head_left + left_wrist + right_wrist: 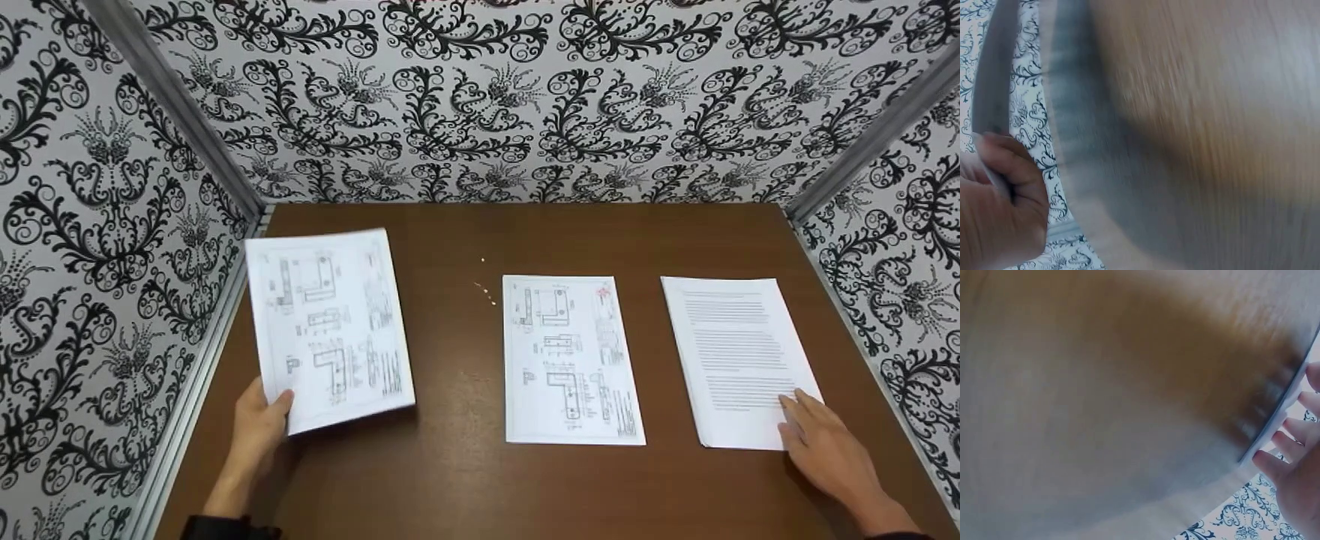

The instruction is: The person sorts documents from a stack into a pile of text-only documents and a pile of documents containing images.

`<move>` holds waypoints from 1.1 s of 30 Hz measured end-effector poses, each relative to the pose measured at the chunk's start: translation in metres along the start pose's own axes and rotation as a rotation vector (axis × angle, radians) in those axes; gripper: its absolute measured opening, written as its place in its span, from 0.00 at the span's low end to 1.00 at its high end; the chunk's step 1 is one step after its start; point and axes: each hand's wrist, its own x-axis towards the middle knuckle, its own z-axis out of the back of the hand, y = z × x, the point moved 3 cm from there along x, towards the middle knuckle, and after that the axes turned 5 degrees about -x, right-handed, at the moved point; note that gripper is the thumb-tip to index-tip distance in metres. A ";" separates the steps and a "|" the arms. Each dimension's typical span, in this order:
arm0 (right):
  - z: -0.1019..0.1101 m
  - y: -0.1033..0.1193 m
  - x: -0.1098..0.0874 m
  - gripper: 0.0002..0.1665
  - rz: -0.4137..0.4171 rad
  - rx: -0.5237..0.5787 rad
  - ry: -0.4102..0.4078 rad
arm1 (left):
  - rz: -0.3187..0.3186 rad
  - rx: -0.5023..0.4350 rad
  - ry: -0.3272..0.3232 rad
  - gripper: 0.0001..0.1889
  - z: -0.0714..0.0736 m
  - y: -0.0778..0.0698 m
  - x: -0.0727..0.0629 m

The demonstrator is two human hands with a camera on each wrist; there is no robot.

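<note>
My left hand (259,424) pinches the lower left edge of a sheaf of drawing sheets (330,330), thumb on top, and holds it tilted over the left of the table. The left wrist view catches the sheaf (996,73) edge-on, bowed, between thumb and fingers of that hand (1013,208). On the right lies a stack of printed text pages (735,352). The fingers of my right hand (829,450) rest on its lower right corner; in the right wrist view they extend along the stack's edge (1278,417). Between the two lies a sheet with the same drawing (574,352), untouched.
The brown table (450,480) has pale specks or scuffs (486,291) near its middle. Black-and-white patterned panels (487,105) wall it in at the back and both sides, with grey metal posts (187,105) in the corners.
</note>
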 end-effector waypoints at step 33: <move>0.006 0.305 0.044 0.24 -0.064 0.957 0.049 | -0.429 -0.331 0.173 0.17 -0.233 -0.060 -0.074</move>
